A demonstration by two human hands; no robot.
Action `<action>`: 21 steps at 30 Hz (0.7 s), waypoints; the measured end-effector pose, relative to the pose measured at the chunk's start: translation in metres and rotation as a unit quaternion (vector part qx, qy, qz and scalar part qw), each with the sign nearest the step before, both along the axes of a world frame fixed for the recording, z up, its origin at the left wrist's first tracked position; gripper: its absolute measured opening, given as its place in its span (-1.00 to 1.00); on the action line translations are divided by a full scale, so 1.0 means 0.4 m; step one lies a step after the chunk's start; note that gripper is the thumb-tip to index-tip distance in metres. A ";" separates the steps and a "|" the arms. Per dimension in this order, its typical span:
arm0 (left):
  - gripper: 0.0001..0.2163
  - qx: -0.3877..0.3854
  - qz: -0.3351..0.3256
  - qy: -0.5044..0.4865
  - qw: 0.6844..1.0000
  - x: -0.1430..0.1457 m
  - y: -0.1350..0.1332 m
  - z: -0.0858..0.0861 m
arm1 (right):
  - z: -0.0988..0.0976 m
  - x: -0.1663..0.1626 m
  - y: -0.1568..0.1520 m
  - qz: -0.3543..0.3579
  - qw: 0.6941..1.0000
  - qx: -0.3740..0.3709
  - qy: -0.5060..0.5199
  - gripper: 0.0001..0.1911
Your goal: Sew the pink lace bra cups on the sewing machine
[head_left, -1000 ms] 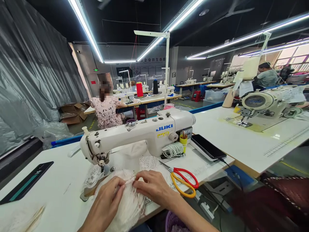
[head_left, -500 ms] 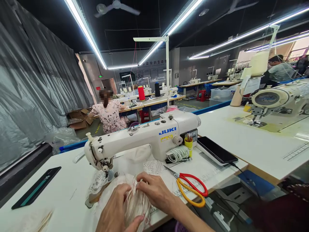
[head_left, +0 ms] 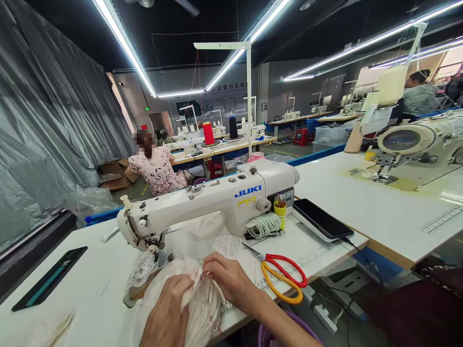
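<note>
A bundle of sheer white fabric (head_left: 204, 313) with dark and reddish threads lies before the sewing machine (head_left: 202, 202). My left hand (head_left: 168, 303) grips the fabric from the left, fingers curled over a fold. Close beside it, my right hand (head_left: 227, 277) pinches the cloth at its upper edge. White lace (head_left: 141, 270) lies under the needle area, left of the bundle. Another piece of white lace (head_left: 227, 245) rests behind my right hand. Scissors (head_left: 282, 274) with one red and one orange handle lie to the right, blades towards the machine.
A coil of white cord (head_left: 264, 225), a yellow cup (head_left: 279, 212) and a phone (head_left: 321, 219) sit at the right. A dark flat case (head_left: 50, 279) lies on the left. A purple basket (head_left: 289, 327) stands below the table edge. A co-worker (head_left: 155, 168) sits ahead.
My left thumb, stretched out across the fabric before, is now tucked in against it. Both hands stay close together on the cloth. The whole view has shifted slightly.
</note>
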State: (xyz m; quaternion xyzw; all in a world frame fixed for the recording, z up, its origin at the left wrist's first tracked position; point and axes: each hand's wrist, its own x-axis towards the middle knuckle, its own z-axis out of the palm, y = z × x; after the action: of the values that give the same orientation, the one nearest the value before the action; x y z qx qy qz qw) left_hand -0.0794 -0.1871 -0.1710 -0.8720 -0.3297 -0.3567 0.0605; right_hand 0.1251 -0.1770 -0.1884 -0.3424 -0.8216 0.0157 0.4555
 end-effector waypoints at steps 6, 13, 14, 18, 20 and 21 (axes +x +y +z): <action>-0.75 -0.043 -0.019 0.019 0.999 -0.017 0.006 -0.002 | -0.008 0.049 -0.031 0.000 0.998 -0.036 -0.042 -0.79; -0.72 -0.077 0.028 -0.037 0.996 -0.020 -0.006 -0.033 | -0.023 0.034 -0.023 -0.010 0.995 0.003 -0.100 -0.86; -0.73 -0.072 0.025 -0.037 0.996 -0.021 -0.005 -0.028 | -0.021 0.032 -0.022 -0.012 0.995 0.012 -0.101 -0.87; -0.73 -0.045 -0.009 0.010 0.999 -0.026 -0.004 0.010 | 0.003 0.022 -0.021 -0.010 0.996 0.007 -0.084 -0.83; -0.70 -0.047 -0.034 0.043 0.997 -0.026 -0.008 0.029 | 0.020 0.015 -0.017 -0.005 0.997 -0.014 -0.082 -0.83; -0.72 -0.046 -0.039 0.053 0.997 -0.024 -0.011 0.035 | 0.028 0.011 -0.014 -0.003 0.996 -0.024 -0.085 -0.84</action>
State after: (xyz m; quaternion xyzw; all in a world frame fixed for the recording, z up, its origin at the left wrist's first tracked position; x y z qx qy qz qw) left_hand -0.0889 -0.1913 -0.1568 -0.9036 -0.3078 -0.2969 0.0241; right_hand 0.1295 -0.1824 -0.1774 -0.3563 -0.8556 0.0048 0.3756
